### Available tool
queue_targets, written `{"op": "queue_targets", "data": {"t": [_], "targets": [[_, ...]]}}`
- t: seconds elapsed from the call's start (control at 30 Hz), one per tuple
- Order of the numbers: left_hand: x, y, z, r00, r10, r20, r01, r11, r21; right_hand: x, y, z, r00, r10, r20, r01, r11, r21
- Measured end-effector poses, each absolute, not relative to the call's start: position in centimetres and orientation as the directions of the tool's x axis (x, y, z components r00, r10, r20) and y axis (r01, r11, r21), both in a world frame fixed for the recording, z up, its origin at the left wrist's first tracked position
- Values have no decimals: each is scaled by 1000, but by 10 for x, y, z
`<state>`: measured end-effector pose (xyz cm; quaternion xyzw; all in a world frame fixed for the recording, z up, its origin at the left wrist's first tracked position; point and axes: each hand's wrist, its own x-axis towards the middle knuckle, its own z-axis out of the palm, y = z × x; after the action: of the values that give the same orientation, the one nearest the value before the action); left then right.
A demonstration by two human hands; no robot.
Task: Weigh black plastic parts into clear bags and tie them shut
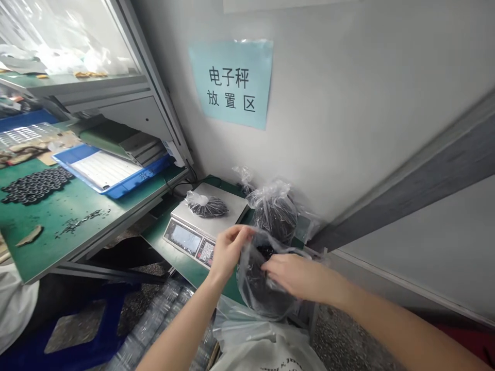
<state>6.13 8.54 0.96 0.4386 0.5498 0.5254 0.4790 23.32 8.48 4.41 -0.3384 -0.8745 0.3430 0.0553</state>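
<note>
My left hand (231,249) pinches the rim of a clear plastic bag (251,288) with dark contents. The bag's mouth stands open towards me. My right hand (290,274) is at that mouth, its fingers together and bent against the dark contents; whatever they hold is hidden. Behind the bag stands a knotted plastic bag (274,214) full of dark small parts. A digital scale (185,238) is just left of my left hand, and on its steel plate lies a small tied bag (209,206) of dark parts.
At the left, a green workbench (127,214) carries a blue tray (112,193) and many black rings (36,185). A blue sign (232,85) hangs on the wall. Stacked clear plastic trays (154,319) and a blue stool (93,330) stand below. Part of another person's clothing (15,304) shows at the left edge.
</note>
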Motion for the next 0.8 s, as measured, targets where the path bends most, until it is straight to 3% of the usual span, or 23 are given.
{"op": "queue_targets", "data": {"t": [0.07, 0.23, 0.33, 0.47, 0.63, 0.73, 0.8], "targets": [[67, 96, 12, -139, 987, -85, -54, 78, 995, 225, 90, 26, -680, 696, -233, 672, 464, -577], [81, 106, 10, -219, 968, -124, -140, 94, 986, 222, 126, 3, -641, 703, -309, 712, 392, -583], [83, 108, 9, -246, 961, -127, -150, 91, 984, 227, 133, 6, -666, 686, -294, 712, 466, -525], [84, 103, 12, -191, 977, -98, -110, 78, 991, 226, 121, 1, -689, 551, -471, 716, 617, -325], [81, 80, 8, -189, 981, 51, 34, -45, 998, 226, 110, -12, -653, 583, -484, 713, 690, -130], [78, 62, 0, -195, 959, 208, 226, -162, 960, 237, 113, -7, -659, 599, -455, 720, 677, -151], [75, 50, -7, -201, 941, 271, 319, -198, 927, 247, 117, 0, -652, 643, -401, 752, 615, -238]]}}
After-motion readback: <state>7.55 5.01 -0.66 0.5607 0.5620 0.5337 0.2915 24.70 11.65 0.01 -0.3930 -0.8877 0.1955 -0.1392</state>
